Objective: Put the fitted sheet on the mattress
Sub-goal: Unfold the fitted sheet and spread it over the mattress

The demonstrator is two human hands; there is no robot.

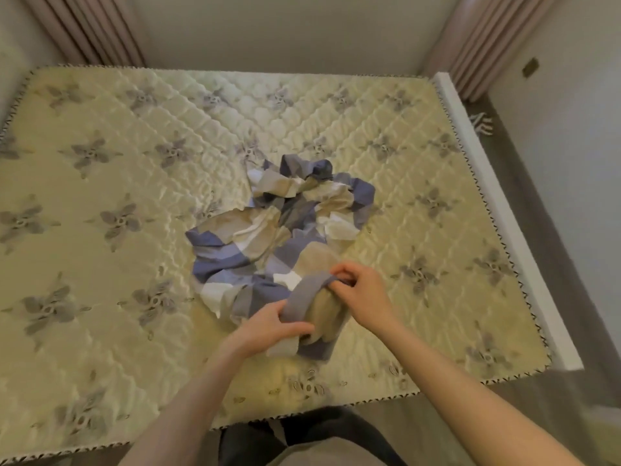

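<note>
Fitted sheet [279, 230] bunched mid-mattress [100, 196]. Left hand [268, 326] grip clamped on its near fold; right hand [361, 290] grip pinching the same fold.

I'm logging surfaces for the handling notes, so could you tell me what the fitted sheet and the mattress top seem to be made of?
The fitted sheet looks like thin matte woven fabric, perhaps cotton: it crumples into sharp soft folds and bunches easily in both hands. The mattress top looks like quilted, padded textile with a slight satin sheen: stitched diamond puffs catch the light, and its edge carries a corded patterned trim.
</note>
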